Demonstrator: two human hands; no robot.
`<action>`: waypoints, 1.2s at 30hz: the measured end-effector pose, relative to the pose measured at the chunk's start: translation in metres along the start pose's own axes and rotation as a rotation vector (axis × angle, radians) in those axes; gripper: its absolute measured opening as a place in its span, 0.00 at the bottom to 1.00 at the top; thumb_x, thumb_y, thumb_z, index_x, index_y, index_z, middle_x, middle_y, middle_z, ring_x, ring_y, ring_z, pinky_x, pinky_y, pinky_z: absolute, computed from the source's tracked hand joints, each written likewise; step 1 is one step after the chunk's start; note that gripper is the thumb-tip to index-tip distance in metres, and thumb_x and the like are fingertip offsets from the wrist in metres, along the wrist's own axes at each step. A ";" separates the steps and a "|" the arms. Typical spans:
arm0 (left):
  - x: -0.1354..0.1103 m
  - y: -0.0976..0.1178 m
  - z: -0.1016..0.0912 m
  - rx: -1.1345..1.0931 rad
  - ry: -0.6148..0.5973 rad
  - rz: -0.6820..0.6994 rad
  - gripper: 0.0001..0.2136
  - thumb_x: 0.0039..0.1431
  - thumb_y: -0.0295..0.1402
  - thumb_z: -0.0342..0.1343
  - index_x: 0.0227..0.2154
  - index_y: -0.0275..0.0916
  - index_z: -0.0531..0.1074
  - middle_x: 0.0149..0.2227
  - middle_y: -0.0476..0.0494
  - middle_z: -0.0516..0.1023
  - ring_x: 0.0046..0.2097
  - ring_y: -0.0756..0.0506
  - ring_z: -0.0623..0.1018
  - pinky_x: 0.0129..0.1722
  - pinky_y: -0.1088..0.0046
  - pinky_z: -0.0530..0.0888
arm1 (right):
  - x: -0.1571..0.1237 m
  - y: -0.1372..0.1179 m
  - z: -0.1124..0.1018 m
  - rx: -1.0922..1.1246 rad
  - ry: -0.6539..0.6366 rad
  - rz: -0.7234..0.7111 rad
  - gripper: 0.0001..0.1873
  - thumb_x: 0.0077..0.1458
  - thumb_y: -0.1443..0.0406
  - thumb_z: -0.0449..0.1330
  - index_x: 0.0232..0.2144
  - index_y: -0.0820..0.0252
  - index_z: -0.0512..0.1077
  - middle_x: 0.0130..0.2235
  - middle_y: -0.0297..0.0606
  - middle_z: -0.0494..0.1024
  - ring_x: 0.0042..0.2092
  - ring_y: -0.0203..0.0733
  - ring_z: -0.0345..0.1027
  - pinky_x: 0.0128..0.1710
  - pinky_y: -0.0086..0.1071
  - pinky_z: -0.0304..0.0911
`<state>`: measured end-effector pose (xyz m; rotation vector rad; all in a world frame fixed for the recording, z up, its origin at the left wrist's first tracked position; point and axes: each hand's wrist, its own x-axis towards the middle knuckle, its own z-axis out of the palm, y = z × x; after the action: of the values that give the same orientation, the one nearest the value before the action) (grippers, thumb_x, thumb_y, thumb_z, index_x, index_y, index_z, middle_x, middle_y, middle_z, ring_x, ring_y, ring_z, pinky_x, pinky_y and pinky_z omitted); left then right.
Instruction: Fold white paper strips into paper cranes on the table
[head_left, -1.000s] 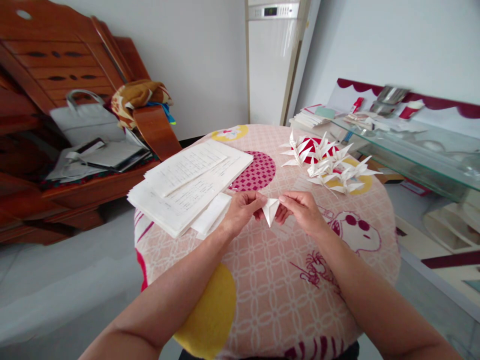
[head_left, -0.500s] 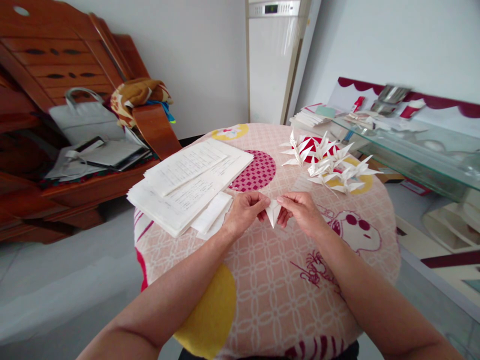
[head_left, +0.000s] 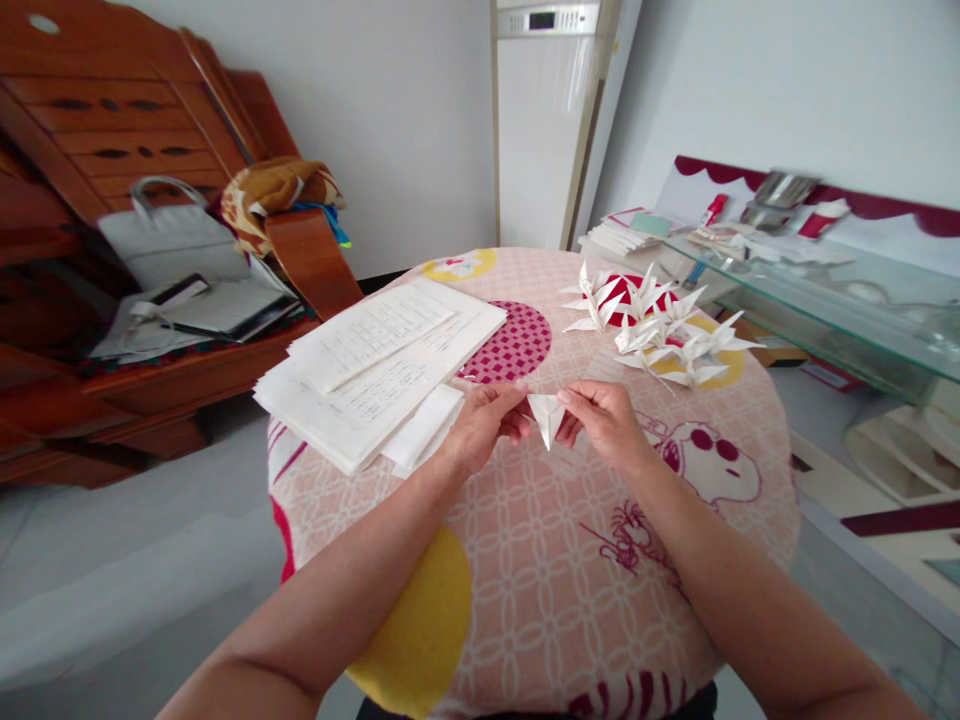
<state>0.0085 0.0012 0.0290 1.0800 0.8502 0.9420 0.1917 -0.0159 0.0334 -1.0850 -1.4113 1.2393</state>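
A small piece of white paper (head_left: pixel 547 416), folded to a kite-like shape with its point downward, is between my hands over the middle of the table. My right hand (head_left: pixel 602 418) pinches its upper right corner between thumb and fingers. At the left edge, my left hand (head_left: pixel 487 425) has its thumb and curled fingers closed on the paper; the exact contact is partly hidden. Beyond my right hand, several folded white paper cranes (head_left: pixel 660 330) sit in a cluster. Left of my left hand lie small white paper sheets (head_left: pixel 424 425), beside a stack of handwritten pages (head_left: pixel 397 350).
A patterned pink cloth (head_left: pixel 517 560) covers the round table. To the right stands a glass shelf (head_left: pixel 840 290) with papers and metal bowls. A wooden bench (head_left: pixel 135 110) at left holds a grey bag (head_left: pixel 169 240); a white upright unit (head_left: pixel 544 130) stands behind.
My left hand has shifted slightly left, its thumb drawing back from the paper's top, so more of the folded paper shows. My right hand keeps its pinch, nearly unmoved.
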 end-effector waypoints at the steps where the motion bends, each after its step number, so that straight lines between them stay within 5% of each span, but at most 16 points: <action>1: 0.000 0.000 0.000 -0.012 0.008 -0.017 0.23 0.51 0.53 0.65 0.25 0.34 0.74 0.19 0.48 0.73 0.19 0.53 0.71 0.19 0.80 0.67 | 0.000 0.000 0.000 -0.019 0.002 -0.008 0.24 0.54 0.46 0.64 0.24 0.61 0.73 0.19 0.36 0.76 0.20 0.38 0.71 0.18 0.27 0.66; 11: 0.003 -0.005 -0.005 -0.042 0.031 -0.053 0.20 0.45 0.46 0.71 0.28 0.32 0.77 0.25 0.42 0.81 0.26 0.50 0.79 0.29 0.77 0.76 | -0.001 0.006 -0.001 -0.084 0.004 -0.085 0.23 0.58 0.48 0.62 0.24 0.61 0.72 0.19 0.34 0.76 0.19 0.36 0.70 0.19 0.26 0.67; 25: 0.001 0.002 -0.004 0.078 0.004 -0.037 0.11 0.46 0.35 0.68 0.24 0.33 0.74 0.21 0.47 0.77 0.22 0.52 0.75 0.23 0.79 0.73 | 0.000 0.008 0.002 -0.058 -0.009 0.003 0.22 0.54 0.50 0.64 0.19 0.60 0.69 0.16 0.33 0.73 0.17 0.34 0.66 0.15 0.25 0.61; 36: 0.001 0.001 -0.004 0.063 -0.081 -0.040 0.16 0.45 0.42 0.70 0.25 0.34 0.74 0.21 0.47 0.77 0.22 0.51 0.75 0.22 0.78 0.72 | -0.002 0.004 0.001 -0.013 -0.020 0.022 0.22 0.53 0.51 0.64 0.18 0.60 0.69 0.15 0.33 0.72 0.15 0.33 0.63 0.13 0.25 0.57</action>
<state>0.0048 0.0038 0.0289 1.1439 0.8364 0.8374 0.1911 -0.0180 0.0288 -1.1019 -1.4283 1.2613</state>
